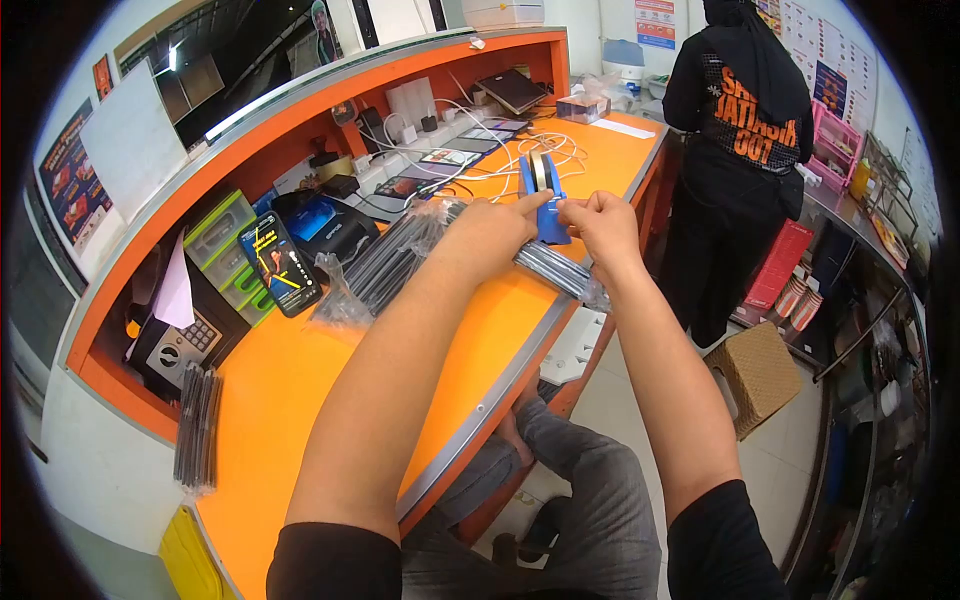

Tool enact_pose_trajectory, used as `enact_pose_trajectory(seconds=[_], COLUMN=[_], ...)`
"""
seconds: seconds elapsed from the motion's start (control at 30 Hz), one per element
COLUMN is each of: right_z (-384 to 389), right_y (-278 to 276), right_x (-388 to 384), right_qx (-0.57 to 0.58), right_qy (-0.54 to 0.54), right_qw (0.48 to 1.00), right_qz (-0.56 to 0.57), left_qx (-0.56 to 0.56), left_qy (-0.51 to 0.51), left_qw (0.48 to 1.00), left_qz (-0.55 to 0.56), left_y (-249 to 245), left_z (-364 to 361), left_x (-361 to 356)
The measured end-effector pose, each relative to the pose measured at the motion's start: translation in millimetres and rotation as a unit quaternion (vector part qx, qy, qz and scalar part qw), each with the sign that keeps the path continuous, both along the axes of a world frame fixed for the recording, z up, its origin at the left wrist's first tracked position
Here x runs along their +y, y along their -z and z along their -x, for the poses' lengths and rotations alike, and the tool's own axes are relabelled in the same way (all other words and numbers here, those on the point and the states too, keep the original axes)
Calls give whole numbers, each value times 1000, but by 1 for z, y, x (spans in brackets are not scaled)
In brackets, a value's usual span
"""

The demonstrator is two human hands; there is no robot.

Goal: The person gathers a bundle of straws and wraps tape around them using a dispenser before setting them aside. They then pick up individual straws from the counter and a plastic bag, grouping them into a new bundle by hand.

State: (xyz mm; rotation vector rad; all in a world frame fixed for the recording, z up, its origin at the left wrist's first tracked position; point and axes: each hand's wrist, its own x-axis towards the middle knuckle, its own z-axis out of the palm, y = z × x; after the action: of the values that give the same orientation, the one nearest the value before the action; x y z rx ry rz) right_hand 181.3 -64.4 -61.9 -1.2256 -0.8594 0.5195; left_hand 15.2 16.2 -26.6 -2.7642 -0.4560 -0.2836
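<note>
A blue tape dispenser point(552, 222) with a roll of tape point(541, 172) stands on the orange counter. My left hand point(490, 238) reaches it with the index finger stretched out against its side; the other fingers are mostly hidden below the hand. At the dispenser's front end my right hand point(606, 230) is closed in a pinch, apparently on the tape's end, which is barely visible. Below both hands lies a bundle of grey straws point(553, 268) in clear plastic, reaching past the counter's edge. A larger plastic pack of grey straws point(385, 265) lies left of my left hand.
A phone point(278, 262) leans by a black printer point(335, 228) and green drawers point(222, 240). More wrapped straws point(197, 430) lie near a safe point(185, 340). Cables point(490, 150) tangle behind the dispenser. A person in black point(740, 150) stands at right, near a woven basket point(755, 380).
</note>
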Motion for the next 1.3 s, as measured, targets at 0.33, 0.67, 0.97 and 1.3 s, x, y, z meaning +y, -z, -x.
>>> enact_pose_trajectory(seconds=[0.33, 0.67, 0.97, 1.3], right_z=[-9, -8, -21, -7], right_y=[38, 70, 43, 6], right_x=[-3, -17, -80, -163], right_qx=[-41, 114, 86, 100], right_qy=[84, 29, -111, -319], right_qw=[995, 993, 989, 908], right_qz=[33, 29, -41, -254], left_qx=[-10, -19, -114, -394], left_qy=[-7, -34, -9, -51], left_qw=[1000, 999, 988, 743], left_qz=[1, 37, 102, 539], left_y=[6, -3, -10, -48], left_z=[-3, 4, 10, 49], left_x=[5, 0, -2, -111])
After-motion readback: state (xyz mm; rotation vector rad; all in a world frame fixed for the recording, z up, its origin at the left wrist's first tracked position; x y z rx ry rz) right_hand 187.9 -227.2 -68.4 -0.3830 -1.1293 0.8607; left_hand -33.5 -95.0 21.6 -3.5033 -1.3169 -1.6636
